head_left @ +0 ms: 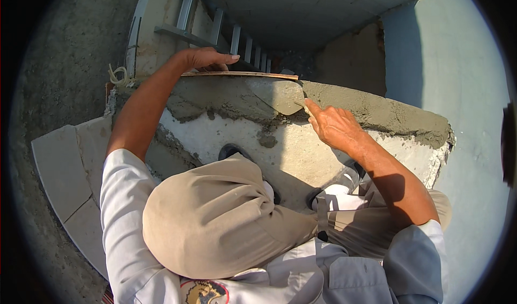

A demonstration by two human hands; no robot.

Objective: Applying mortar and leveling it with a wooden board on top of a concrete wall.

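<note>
My right hand point(336, 125) grips a trowel by its handle, fingers wrapped round it. The trowel's blade point(281, 95) lies flat on a band of wet grey mortar point(361, 107) along the step's far edge. Behind the mortar, a thin wooden board point(245, 75) runs along that edge, its top showing as a narrow strip. My left hand point(210, 59) holds the board near its left part, fingers bent over it and thumb pointing right. Some of the left fingers are hidden.
Beyond the edge is a deep drop with a metal ladder point(236, 39) leaning in it. A blue-grey wall point(458, 142) rises at the right. Pale tiles point(62, 158) lie at the left, near a coil of cord point(118, 77). My shoes point(234, 152) stand on the step.
</note>
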